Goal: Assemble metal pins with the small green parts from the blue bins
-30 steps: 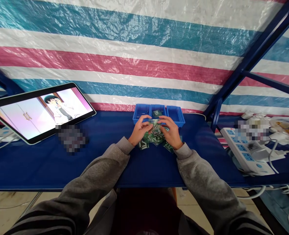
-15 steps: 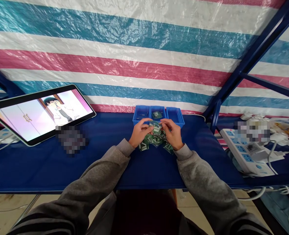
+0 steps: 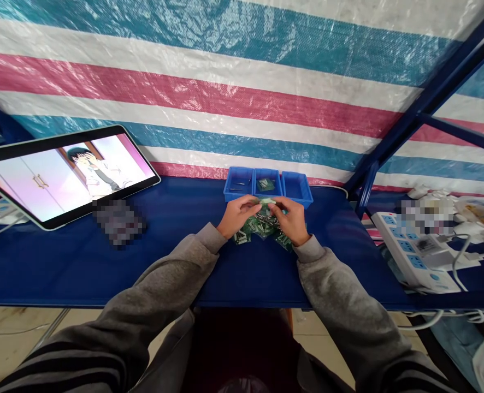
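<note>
Between the fingertips of both hands is a small clear plastic bag (image 3: 267,201) with something green and white in it, seen nearly edge-on. My left hand (image 3: 237,216) pinches its left side, fingers closed. From the other side, my right hand (image 3: 291,219) grips the bag between thumb and fingers. Just below lies a pile of similar bags (image 3: 261,226) with green, board-like pieces and metallic or white parts, half covered by the hands. Behind the hands stands a blue three-compartment tray (image 3: 297,187). A green-filled bag (image 3: 265,184) rests in its middle compartment, and thin metallic pieces (image 3: 237,189) lie in the left one.
To the left, a tablet (image 3: 74,177) showing a cartoon leans above a blurred-out item (image 3: 119,222) on the blue table (image 3: 164,267). At right are a white power strip (image 3: 408,248) with cables and a blue metal frame (image 3: 393,131). A striped tarp (image 3: 225,103) hangs behind.
The bag between my hands showed its flat face half a second ago and now appears tilted nearly edge-on. Both hands stay over the pile. The camera view has shifted slightly.
</note>
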The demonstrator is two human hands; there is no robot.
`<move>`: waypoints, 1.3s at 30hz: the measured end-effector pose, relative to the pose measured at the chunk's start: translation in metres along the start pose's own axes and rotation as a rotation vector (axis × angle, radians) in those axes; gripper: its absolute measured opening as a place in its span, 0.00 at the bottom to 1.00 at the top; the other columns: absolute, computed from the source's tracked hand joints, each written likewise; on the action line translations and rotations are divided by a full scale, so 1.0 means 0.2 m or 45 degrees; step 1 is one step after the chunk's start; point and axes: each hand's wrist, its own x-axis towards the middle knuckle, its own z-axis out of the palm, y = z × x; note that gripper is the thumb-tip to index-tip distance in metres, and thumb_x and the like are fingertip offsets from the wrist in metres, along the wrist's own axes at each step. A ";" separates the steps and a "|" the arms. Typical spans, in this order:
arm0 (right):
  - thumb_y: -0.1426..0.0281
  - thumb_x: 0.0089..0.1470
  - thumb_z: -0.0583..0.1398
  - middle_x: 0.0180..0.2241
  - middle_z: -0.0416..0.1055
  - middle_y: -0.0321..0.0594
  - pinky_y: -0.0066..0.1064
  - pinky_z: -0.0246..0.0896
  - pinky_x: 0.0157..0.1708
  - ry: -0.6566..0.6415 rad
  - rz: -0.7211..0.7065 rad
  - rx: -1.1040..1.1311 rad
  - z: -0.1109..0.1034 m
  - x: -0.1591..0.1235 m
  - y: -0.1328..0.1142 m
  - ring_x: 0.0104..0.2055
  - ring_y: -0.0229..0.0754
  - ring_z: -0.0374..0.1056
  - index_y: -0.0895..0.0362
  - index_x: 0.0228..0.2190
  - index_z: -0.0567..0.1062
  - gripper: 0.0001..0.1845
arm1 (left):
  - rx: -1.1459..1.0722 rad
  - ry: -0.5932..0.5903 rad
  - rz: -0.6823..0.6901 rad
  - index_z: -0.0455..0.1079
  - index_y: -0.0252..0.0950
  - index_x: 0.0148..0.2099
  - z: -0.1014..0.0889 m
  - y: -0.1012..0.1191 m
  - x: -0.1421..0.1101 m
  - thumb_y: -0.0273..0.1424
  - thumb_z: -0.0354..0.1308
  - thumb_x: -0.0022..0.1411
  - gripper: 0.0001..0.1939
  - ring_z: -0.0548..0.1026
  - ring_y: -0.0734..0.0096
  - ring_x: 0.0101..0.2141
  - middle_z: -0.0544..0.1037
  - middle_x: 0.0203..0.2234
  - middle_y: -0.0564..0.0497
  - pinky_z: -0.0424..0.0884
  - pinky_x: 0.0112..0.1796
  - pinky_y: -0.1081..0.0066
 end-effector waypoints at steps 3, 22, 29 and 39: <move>0.62 0.63 0.52 0.27 0.71 0.39 0.37 0.69 0.33 -0.032 0.003 0.017 0.00 0.00 -0.01 0.29 0.42 0.69 0.53 0.45 0.75 0.16 | -0.112 -0.015 -0.077 0.68 0.35 0.43 -0.01 0.01 0.00 0.44 0.62 0.58 0.19 0.75 0.68 0.26 0.73 0.24 0.52 0.74 0.32 0.67; 0.58 0.61 0.55 0.37 0.74 0.43 0.35 0.70 0.33 -0.015 -0.014 0.028 -0.02 0.01 -0.01 0.35 0.44 0.71 0.52 0.46 0.73 0.17 | -0.150 -0.078 -0.159 0.64 0.37 0.54 -0.02 0.03 0.00 0.41 0.64 0.57 0.26 0.75 0.68 0.23 0.74 0.21 0.55 0.75 0.29 0.67; 0.58 0.59 0.58 0.52 0.66 0.48 0.47 0.66 0.51 -0.205 -0.350 -0.188 -0.01 0.02 0.04 0.52 0.51 0.66 0.49 0.50 0.72 0.19 | -0.370 -0.005 -0.228 0.65 0.35 0.47 -0.05 0.02 0.02 0.42 0.67 0.52 0.25 0.75 0.69 0.21 0.75 0.20 0.55 0.74 0.24 0.70; 0.57 0.55 0.61 0.14 0.56 0.30 0.28 0.52 0.19 -0.642 0.323 0.367 -0.09 0.05 -0.02 0.16 0.33 0.53 0.56 0.18 0.65 0.21 | 0.096 0.299 -0.048 0.71 0.33 0.31 -0.07 0.04 0.01 0.48 0.55 0.62 0.22 0.62 0.79 0.15 0.65 0.12 0.57 0.60 0.19 0.76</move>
